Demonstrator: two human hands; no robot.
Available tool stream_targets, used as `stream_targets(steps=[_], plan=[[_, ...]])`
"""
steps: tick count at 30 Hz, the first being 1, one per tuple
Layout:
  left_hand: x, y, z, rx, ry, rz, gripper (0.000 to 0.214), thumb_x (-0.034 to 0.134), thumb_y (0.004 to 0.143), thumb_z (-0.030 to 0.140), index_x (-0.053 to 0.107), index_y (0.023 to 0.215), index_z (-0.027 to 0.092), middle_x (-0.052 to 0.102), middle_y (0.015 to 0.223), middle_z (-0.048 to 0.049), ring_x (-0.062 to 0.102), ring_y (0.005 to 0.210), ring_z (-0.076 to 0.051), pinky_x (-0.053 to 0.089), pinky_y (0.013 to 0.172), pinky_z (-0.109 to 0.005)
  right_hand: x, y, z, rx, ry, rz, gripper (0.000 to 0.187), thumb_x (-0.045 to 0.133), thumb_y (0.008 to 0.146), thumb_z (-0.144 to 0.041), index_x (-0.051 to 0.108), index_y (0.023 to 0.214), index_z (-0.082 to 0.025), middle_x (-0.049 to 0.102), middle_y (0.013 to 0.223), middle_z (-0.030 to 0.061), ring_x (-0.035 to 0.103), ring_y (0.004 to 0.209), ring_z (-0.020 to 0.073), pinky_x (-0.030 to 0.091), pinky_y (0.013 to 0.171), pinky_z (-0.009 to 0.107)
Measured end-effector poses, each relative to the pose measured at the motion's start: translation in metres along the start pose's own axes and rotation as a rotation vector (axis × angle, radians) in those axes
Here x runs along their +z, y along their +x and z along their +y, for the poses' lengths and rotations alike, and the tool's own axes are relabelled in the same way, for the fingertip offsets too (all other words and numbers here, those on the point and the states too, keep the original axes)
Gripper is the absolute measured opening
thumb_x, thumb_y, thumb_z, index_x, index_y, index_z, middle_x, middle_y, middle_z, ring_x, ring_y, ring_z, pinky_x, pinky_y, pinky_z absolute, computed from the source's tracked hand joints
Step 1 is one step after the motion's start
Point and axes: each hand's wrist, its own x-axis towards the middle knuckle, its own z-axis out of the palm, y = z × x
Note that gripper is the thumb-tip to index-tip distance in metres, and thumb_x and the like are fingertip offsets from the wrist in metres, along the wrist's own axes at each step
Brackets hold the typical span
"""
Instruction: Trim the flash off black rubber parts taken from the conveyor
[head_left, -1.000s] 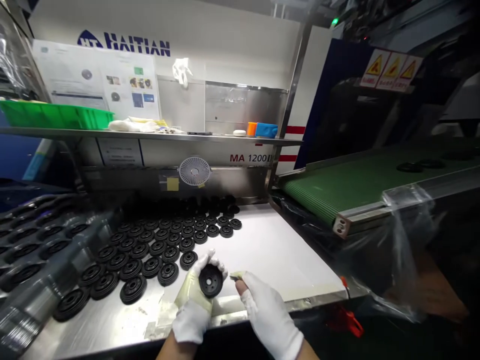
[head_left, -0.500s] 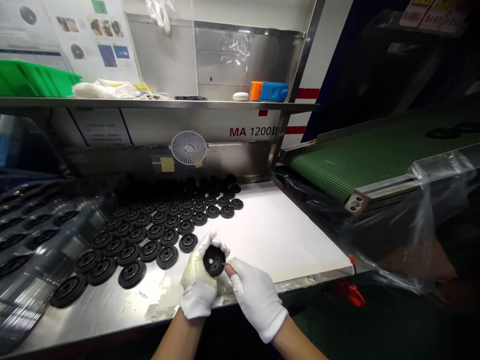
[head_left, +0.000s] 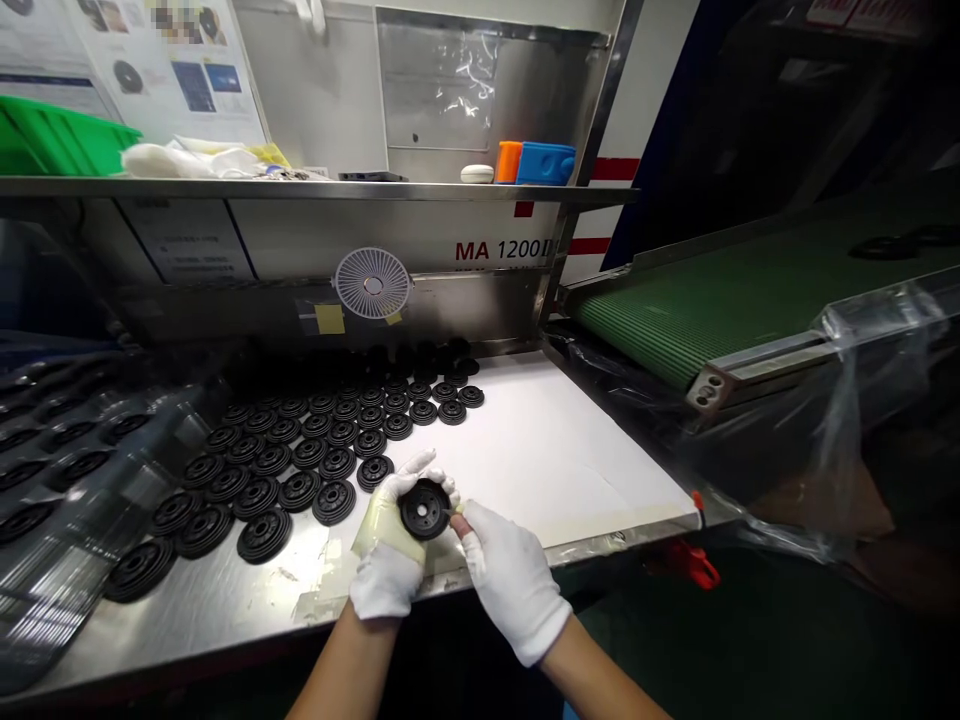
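My 2 hands, in white gloves, work at the front edge of the steel surface (head_left: 225, 610). The left hand (head_left: 386, 560), taped across the palm, cups a black ribbed disc (head_left: 424, 509) with its fingers curled round the rim, and the right hand (head_left: 510, 580) pinches that rim at the fingertips. Rows of matching discs (head_left: 300, 490) lie just beside them, next to a white sheet (head_left: 555, 450). Behind, I read "MA 1200" on the machine panel (head_left: 499, 250), beneath a shelf (head_left: 375, 188) carrying a green crate (head_left: 60, 140). Clear plastic sheeting (head_left: 97, 480) covers my view at far left; a green conveyor belt (head_left: 697, 320) runs along the right.
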Motion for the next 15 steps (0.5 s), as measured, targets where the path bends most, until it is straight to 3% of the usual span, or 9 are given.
stream_targets(steps=[4,8,12,15], plan=[[0.008,0.003,-0.004,0.019,-0.048,0.072,0.012,0.058,0.071,0.01,0.059,0.082,0.015,0.053,0.061,0.0,0.055,0.058,-0.011,0.05,0.058,-0.023,0.005,-0.004,-0.004,0.034,-0.038,0.019,0.022,0.037,0.092,-0.032,0.054,0.08,-0.025,0.063,0.068,-0.0025,0.056,0.059,0.0146,0.024,0.053,0.027],[0.009,0.007,-0.004,0.064,-0.08,0.081,0.005,0.056,0.074,0.013,0.057,0.076,0.017,0.052,0.061,0.0019,0.054,0.058,-0.009,0.05,0.063,-0.022,0.012,-0.011,-0.016,0.027,0.002,0.024,0.023,0.035,0.093,-0.032,0.055,0.083,-0.025,0.064,0.07,-0.0021,0.057,0.06,0.015,0.024,0.053,0.027],[0.004,0.005,-0.002,0.081,-0.03,0.079,0.018,0.055,0.072,0.012,0.059,0.088,0.018,0.059,0.076,-0.0024,0.06,0.07,-0.014,0.052,0.069,-0.029,0.013,-0.011,-0.018,0.009,0.031,0.034,0.025,0.035,0.093,-0.033,0.055,0.081,-0.025,0.064,0.07,-0.0022,0.057,0.06,0.0151,0.024,0.053,0.028],[-0.002,0.003,-0.003,0.046,0.052,0.035,0.029,0.052,0.07,0.014,0.058,0.098,0.017,0.06,0.08,-0.0064,0.061,0.072,-0.019,0.052,0.064,-0.035,0.01,-0.007,-0.009,0.012,0.03,0.058,0.023,0.035,0.093,-0.031,0.055,0.083,-0.025,0.064,0.072,-0.0022,0.057,0.062,0.0149,0.025,0.054,0.027]])
